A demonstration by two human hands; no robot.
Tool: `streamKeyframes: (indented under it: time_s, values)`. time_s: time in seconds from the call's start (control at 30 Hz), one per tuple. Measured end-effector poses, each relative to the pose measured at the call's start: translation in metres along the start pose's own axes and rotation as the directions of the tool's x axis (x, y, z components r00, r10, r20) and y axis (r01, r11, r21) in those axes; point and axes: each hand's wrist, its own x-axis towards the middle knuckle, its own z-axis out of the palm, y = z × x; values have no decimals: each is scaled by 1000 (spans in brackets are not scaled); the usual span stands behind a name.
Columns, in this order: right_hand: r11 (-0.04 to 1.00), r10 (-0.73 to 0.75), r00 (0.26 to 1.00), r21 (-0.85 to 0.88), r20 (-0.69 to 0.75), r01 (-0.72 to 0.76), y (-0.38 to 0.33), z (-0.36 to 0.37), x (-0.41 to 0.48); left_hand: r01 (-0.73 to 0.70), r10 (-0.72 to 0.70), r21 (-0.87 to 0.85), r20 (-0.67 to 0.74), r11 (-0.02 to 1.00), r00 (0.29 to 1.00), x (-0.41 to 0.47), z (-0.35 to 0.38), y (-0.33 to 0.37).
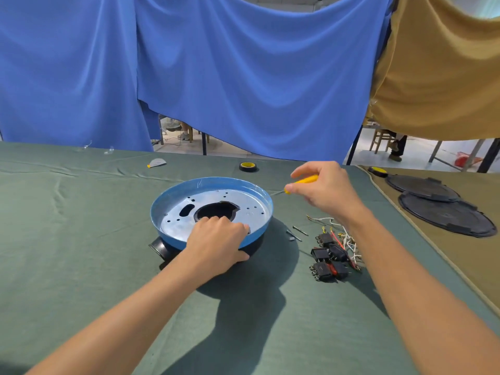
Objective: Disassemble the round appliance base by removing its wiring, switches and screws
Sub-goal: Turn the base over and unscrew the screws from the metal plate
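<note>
Now, left hand (pixel 216 243) gripping base (pixel 209 184), right hand (pixel 324 190) holding screwdriver (pixel 307 180)

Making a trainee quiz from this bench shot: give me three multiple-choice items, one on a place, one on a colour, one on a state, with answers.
1. Where are the switches? A in the base; B right of the base; C behind the base.
2. The screwdriver handle is: A yellow; B red; C green.
3. The right hand: A lies flat; B hangs empty; C grips the screwdriver.
Answers: 1 B, they lie on the cloth beside it; 2 A, yellow shows between the fingers; 3 C, fingers curl round the handle.
</note>
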Motion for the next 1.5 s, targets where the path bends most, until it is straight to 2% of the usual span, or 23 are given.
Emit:
streamKeyframes:
  time_s: [0.13,0.43,0.77,1.03,1.2,1.37,1.5]
  values:
    - [993,-61,998,-98,-14,59,-10,2,21,-4,4,4,4,1000,1000,1,1,-1]
    - [926,-44,963,-351,265,139,-15,26,53,-23,24,-22,16,999,1000,2,0,-1]
    - [855,-45,915,-458,401,243,-28,33,71,-51,54,-43,57,998,997,7,-8,-10]
    - [781,31,828,-531,560,330,-27,53,75,-23,31,-65,113,998,993,15,-19,-16]
    - [749,36,822,-559,569,354,-32,59,79,43,-27,-132,120,990,992,21,-26,-24]
    - [740,-2,864,-581,504,341,-45,51,91,84,-62,-179,121,980,991,26,-29,-31]
    - [788,10,879,-545,476,286,-49,50,97,87,-64,-179,131,980,989,27,-32,-36]
